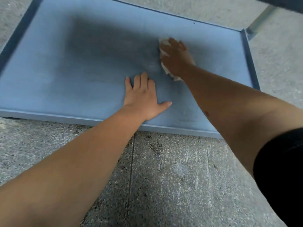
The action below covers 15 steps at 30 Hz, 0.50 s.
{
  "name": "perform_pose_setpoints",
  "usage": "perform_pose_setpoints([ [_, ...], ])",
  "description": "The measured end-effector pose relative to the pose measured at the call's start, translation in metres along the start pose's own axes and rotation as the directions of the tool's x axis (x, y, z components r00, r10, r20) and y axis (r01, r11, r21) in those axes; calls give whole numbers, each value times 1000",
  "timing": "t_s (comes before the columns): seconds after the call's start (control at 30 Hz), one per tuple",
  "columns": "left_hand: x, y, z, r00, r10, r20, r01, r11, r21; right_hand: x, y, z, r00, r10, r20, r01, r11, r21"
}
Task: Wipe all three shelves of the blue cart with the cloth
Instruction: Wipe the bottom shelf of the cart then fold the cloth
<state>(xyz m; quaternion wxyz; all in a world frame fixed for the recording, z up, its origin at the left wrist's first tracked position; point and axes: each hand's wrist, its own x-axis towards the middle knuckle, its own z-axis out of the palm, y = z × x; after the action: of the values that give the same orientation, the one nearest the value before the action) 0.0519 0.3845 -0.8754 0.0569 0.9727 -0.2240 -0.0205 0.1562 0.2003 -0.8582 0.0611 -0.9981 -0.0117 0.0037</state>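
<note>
The left hand (144, 97) lies flat on the blue shelf (65, 82) near its front rim, fingers straight and slightly spread, thumb stretched out to the side, holding nothing. The right hand (176, 58) is farther in on the shelf, toward its back right corner, palm down on a white cloth (164, 44); its fingers bend over the cloth and press it against the shelf. Only scraps of the cloth show, past the fingertips and beside the wrist, the rest being hidden under the hand, and the hand itself is blurred, so the thumb's hold cannot be made out. A dark shadow covers the middle of the shelf. The shelf sits low over a speckled floor (164, 177). Its left end is cut off by the frame edge. At the shelf's back right corner a metal post (260, 20) rises out of view.
</note>
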Motion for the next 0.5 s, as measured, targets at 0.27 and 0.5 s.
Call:
perform_pose_setpoints([
  [0.27,0,2,-2,999,22,24,-22,1000,1,-64,151,-30,902,427,-69,-433,891,-137],
  [0.5,0,-2,2,999,30,-10,-30,999,-30,-73,166,-33,790,592,-161,-605,795,-49],
])
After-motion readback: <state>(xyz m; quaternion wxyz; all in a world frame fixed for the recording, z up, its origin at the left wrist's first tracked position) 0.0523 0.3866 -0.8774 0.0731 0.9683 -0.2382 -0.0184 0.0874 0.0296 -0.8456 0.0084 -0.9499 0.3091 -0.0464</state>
